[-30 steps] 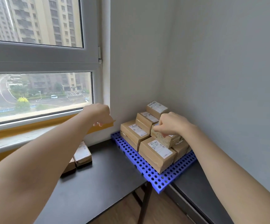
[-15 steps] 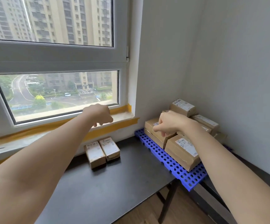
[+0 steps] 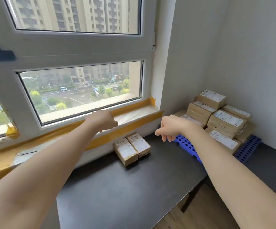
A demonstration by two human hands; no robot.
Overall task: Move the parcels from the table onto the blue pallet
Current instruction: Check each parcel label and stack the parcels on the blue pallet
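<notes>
Both hands hang in the air over the back of the counter (image 3: 117, 187), holding nothing. The left hand (image 3: 103, 120) is loosely curled, knuckles up, fingers (image 3: 101, 130) drooping toward the taped window sill (image 3: 134, 113). The right hand (image 3: 172, 127) is likewise relaxed, its fingers bent downward above the near left corner of the blue pallet (image 3: 187, 146).

Two parcels remain on the counter, lying flat side by side and touching, pushed up near the back edge under the sill. The left parcel (image 3: 125, 150) and the right parcel (image 3: 139, 143) both run with their long axis from the wall out toward the front edge, angled a little to the right, white labels facing up. They sit below and between the two hands, closer under the left hand's fingers than the right, with clear air between them and either hand.

To the right, the pallet lies at the far right end of the counter against the corner of the walls. On it a stack of parcels (image 3: 224, 121) rises in steps, the highest at the back, all with labels up. The right forearm crosses in front of the pallet's front edge and hides part of it. Orange tape (image 3: 125, 129) runs along the sill's face behind the two loose parcels.
</notes>
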